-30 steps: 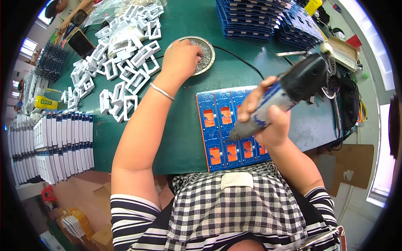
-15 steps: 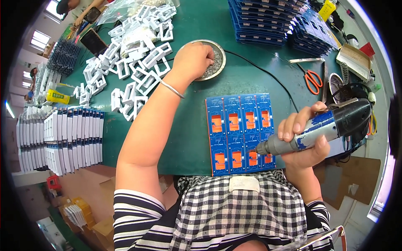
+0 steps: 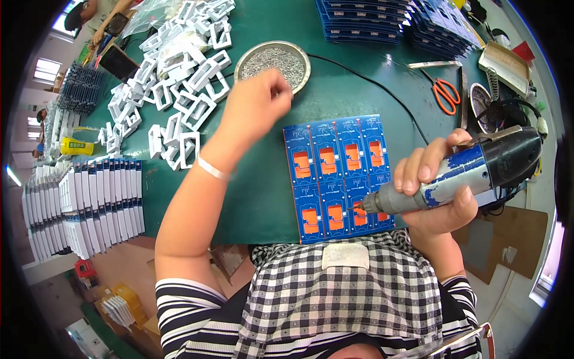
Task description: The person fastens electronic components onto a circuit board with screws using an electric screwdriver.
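Observation:
My right hand [image 3: 433, 185] is wrapped round an electric screwdriver [image 3: 460, 170] with a grey nose, a worn blue-and-silver body and a black end. Its tip points left over a blue circuit board panel [image 3: 320, 190] with orange cut-outs, which lies flat before me. My left hand [image 3: 257, 102] hovers at the near rim of a round metal bowl [image 3: 238, 69] full of small silvery screws [image 3: 272, 63]. Its fingers are curled in and pressed together; whatever they hold is too small or hidden to see.
White plastic frames [image 3: 197, 110] lie heaped at the left behind my arm. Stacked white-and-blue units [image 3: 101, 200] stand at the left edge. Blue boards [image 3: 362, 24] are piled at the far side. Orange-handled scissors [image 3: 445, 96] and a black cable [image 3: 382, 90] lie on the right.
My left hand has come out of the screw bowl and back toward me, fingers closed. The right hand keeps its grip on the screwdriver near the panel. The whole view has shifted slightly.

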{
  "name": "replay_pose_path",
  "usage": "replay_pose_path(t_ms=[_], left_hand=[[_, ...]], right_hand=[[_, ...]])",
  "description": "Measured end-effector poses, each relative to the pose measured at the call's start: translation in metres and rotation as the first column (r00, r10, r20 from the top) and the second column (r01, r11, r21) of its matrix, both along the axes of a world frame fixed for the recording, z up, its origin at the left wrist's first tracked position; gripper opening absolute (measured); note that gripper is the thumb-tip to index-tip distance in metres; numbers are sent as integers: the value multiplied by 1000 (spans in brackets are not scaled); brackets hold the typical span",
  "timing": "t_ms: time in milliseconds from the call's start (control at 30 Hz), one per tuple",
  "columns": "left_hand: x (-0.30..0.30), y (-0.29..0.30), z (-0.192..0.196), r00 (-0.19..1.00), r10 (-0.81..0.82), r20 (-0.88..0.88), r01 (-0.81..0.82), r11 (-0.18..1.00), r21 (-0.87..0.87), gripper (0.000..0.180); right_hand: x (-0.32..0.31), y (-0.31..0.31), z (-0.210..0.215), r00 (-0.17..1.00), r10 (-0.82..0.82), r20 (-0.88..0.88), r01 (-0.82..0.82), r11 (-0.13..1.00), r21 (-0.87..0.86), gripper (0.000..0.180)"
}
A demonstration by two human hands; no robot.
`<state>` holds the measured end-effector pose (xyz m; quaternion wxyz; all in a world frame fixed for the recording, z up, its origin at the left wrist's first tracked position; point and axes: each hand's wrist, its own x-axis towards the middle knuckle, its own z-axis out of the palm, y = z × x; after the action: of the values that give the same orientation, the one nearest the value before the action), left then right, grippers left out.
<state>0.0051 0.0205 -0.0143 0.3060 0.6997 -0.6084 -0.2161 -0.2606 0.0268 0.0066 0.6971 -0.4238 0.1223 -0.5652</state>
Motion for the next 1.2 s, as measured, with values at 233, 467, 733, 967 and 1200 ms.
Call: replay_pose_path(t_ms=[233, 467, 733, 967, 1200], left_hand=[[-28, 81, -3, 984, -160, -74, 161, 987, 5, 10], [14, -15, -1, 948, -47, 316, 129, 961, -246, 10], [11, 15, 2, 993, -32, 114, 44, 994, -103, 12], [-51, 113, -5, 973, -232, -13, 230, 968, -100, 13], [-66, 125, -26, 984, -152, 90, 165, 974, -154, 18]], right_hand=[[2, -1, -2, 996, 68, 55, -72, 995, 71, 56], [-1, 6, -2, 996, 72, 54, -74, 996, 45, 59], [-6, -1, -4, 997, 55, 60, -57, 998, 28, 59], [2, 6, -6, 998, 55, 18, -56, 998, 24, 60], [-4, 5, -9, 988, 142, 61, -146, 987, 63, 59]])
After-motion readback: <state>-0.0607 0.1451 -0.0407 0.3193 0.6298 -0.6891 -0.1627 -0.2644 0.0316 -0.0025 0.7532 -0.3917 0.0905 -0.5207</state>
